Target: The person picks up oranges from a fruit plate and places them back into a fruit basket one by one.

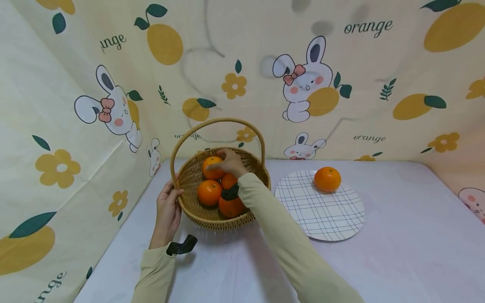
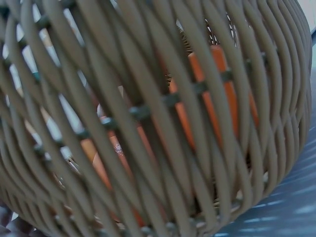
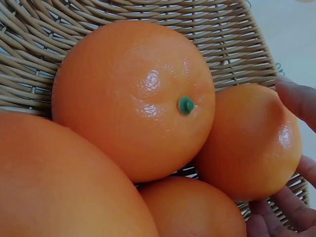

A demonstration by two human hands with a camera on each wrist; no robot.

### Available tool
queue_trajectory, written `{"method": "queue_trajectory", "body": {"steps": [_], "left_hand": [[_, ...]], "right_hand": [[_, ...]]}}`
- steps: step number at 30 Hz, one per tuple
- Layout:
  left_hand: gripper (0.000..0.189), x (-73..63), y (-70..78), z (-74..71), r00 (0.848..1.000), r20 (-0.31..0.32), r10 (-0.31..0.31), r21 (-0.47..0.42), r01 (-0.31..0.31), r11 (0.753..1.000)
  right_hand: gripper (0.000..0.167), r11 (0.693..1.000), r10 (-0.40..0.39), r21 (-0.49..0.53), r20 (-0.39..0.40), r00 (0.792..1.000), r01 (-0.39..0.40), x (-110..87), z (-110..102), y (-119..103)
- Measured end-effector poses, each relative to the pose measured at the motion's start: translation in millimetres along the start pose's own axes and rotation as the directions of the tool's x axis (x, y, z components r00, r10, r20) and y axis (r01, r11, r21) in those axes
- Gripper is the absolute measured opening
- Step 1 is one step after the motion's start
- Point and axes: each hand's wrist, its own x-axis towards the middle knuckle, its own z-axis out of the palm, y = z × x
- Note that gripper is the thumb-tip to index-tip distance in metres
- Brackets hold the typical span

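Observation:
A wicker basket [image 1: 223, 225] with a tall arched handle [image 1: 217, 120] is tilted toward me on the table, with several oranges inside. My left hand [image 1: 168, 206] grips its left rim, thumb over the edge. My right hand [image 1: 233, 163] reaches in from the right and holds the rearmost orange [image 1: 209, 167] between thumb and fingers; the right wrist view shows this orange [image 3: 252, 138] at the right, beside one with a green stem nub [image 3: 128, 98]. My right wrist partly covers the nearest orange [image 1: 229, 209]. The left wrist view looks at the woven basket wall [image 2: 108, 74], orange showing through the gaps.
To the right of the basket lies a round white plate [image 1: 329, 223] with a grid pattern. A single orange [image 1: 327, 179] rests on its far part. A printed cloth backdrop [image 1: 242, 63] with rabbits and fruit stands behind the pale table [image 1: 409, 235] and along its left side.

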Motion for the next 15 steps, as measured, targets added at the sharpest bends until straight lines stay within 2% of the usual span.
{"method": "queue_trajectory", "body": {"steps": [5, 11, 15], "left_hand": [[0.054, -0.5, -1.9, 2.3, 1.000, 0.003, -0.007, 0.000, 0.007, 1.000], [0.053, -2.0, -0.5, 0.7, 0.999, -0.008, -0.036, 0.002, 0.036, 0.999], [0.052, -2.2, 1.7, -1.8, 0.999, -0.008, -0.045, 0.008, 0.045, 0.999]], "right_hand": [[0.067, 0.998, 0.014, 0.068, -0.012, 1.000, -0.013, -4.4, -7, -1], [0.067, 0.997, -0.019, 0.077, -0.010, 1.000, 0.020, -9.7, -13, -6], [0.066, 0.989, -0.027, 0.148, -0.007, 1.000, 0.028, -14.1, -16, -14]]}}
